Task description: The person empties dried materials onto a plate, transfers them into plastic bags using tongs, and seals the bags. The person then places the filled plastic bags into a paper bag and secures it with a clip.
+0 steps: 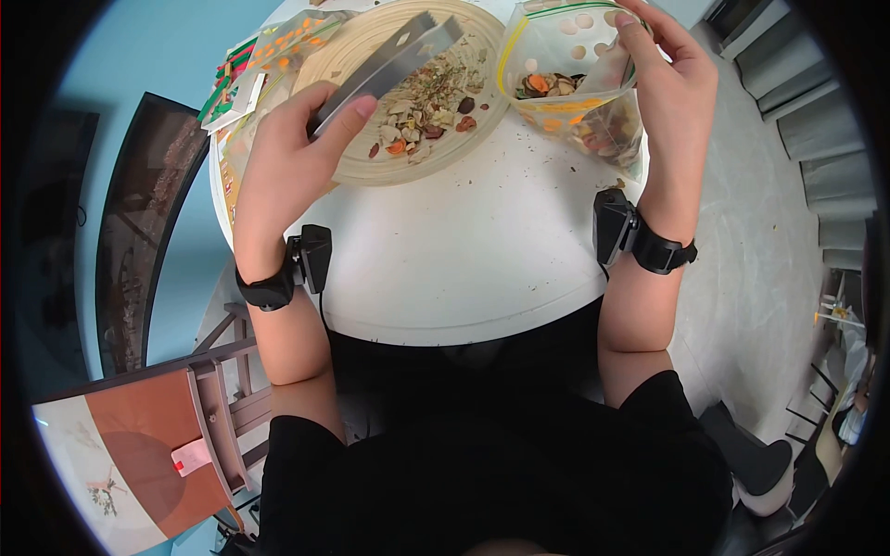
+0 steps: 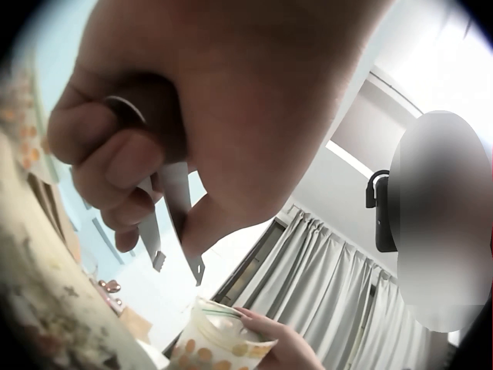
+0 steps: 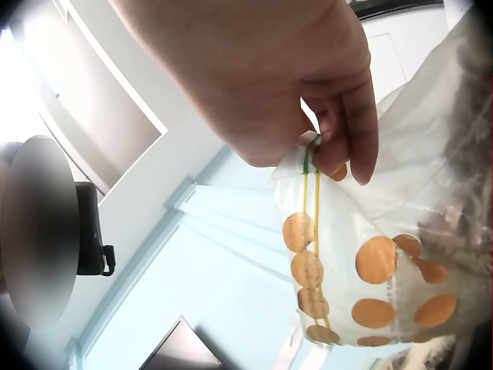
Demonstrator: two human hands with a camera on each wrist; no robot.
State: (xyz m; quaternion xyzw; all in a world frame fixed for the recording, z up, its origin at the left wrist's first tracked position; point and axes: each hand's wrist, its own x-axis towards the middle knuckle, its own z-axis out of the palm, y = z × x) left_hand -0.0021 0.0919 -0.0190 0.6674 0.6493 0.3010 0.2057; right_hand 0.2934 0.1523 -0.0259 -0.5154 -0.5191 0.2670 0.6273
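My left hand (image 1: 292, 153) grips a pair of metal tongs (image 1: 394, 69) over a round pale tray (image 1: 357, 171). Slightly parted tips show in the left wrist view, with nothing between the tongs' arms (image 2: 179, 208). A loose heap of dried bits (image 1: 422, 120), pale, green, red and orange, lies on the tray. To its right stands a clear zip bag (image 1: 519, 42) with orange dots, its mouth spread wide. My right hand (image 1: 681, 83) pinches the bag's rim near the zip, as the right wrist view also shows. Dark and orange dried slices (image 1: 552, 85) lie inside the bag.
Another orange-dotted bag (image 1: 297, 42) lies at the back left, beside a white box with red and green pieces (image 1: 236, 88). Dark crumbs dot the white table (image 1: 464, 250). A chair (image 1: 222, 408) stands at the lower left.
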